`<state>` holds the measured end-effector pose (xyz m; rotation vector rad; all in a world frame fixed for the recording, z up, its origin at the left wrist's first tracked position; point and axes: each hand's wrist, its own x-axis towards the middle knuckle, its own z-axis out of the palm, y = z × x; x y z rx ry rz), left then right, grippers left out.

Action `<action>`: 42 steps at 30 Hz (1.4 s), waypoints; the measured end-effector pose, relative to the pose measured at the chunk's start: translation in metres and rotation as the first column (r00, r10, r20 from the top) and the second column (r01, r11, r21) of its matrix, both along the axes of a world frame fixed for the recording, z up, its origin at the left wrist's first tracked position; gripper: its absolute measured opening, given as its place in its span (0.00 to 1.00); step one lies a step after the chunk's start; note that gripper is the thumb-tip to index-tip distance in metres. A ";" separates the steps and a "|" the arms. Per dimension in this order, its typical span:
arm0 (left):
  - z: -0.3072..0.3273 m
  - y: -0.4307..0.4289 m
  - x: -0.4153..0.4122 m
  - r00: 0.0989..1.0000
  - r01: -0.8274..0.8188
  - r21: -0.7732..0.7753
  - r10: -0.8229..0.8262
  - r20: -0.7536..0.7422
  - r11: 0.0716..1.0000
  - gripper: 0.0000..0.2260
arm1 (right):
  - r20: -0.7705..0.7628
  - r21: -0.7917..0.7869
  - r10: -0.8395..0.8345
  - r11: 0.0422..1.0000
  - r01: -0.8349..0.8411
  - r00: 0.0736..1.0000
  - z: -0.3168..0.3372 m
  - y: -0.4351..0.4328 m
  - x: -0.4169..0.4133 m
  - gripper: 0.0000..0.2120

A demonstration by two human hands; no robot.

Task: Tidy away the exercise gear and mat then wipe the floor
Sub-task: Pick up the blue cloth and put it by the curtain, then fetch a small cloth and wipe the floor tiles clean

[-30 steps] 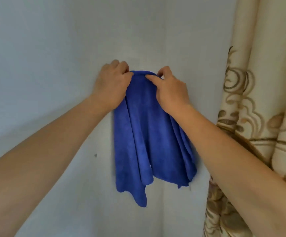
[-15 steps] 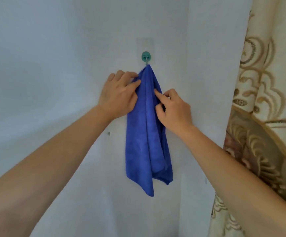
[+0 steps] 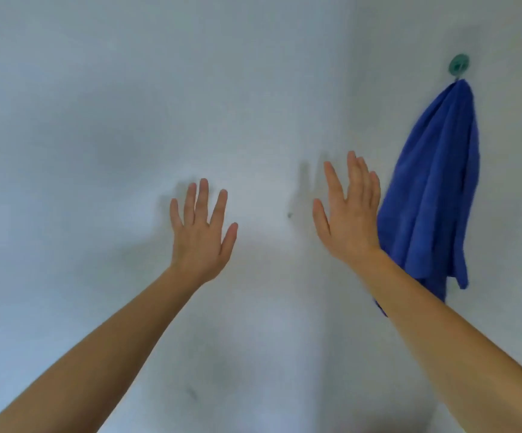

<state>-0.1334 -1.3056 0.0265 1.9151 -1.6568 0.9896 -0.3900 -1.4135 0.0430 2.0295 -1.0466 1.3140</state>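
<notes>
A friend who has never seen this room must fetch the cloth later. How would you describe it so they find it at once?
Look at the pale bluish wall, toward its right, for a small round green hook. From it hangs the cloth in loose folds. It is the only deep blue thing there, far darker than the wall and hook.

A pale wall carries everything here. High on its right side sits a small round green hook. A blue cloth hangs from the hook by one bunched point and falls in loose folds against the wall, widening downward to an uneven lower edge. A few small dark marks dot the wall lower down.
</notes>
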 end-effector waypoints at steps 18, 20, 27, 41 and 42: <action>-0.051 0.618 0.384 0.637 -0.770 -0.134 0.762 -0.114 0.624 0.27 | -0.064 0.125 0.860 0.510 -0.851 0.506 -0.071 0.435 0.627 0.30; -0.057 0.659 0.407 0.557 -0.830 -0.117 0.821 -0.124 0.546 0.27 | -0.070 0.119 0.909 0.417 -0.901 0.411 -0.077 0.482 0.674 0.29; -0.078 0.747 0.524 0.352 -0.936 -0.066 0.925 -0.146 0.345 0.27 | -0.059 0.141 0.979 0.200 -0.970 0.193 -0.099 0.582 0.852 0.28; -0.059 0.878 0.804 0.112 -0.993 -0.048 0.977 -0.180 0.105 0.27 | -0.101 0.261 0.994 -0.014 -0.965 -0.041 -0.086 0.741 1.197 0.29; -0.063 0.894 0.825 0.100 -0.995 -0.048 0.978 -0.184 0.092 0.27 | -0.104 0.263 0.993 -0.033 -0.964 -0.062 -0.088 0.761 1.219 0.29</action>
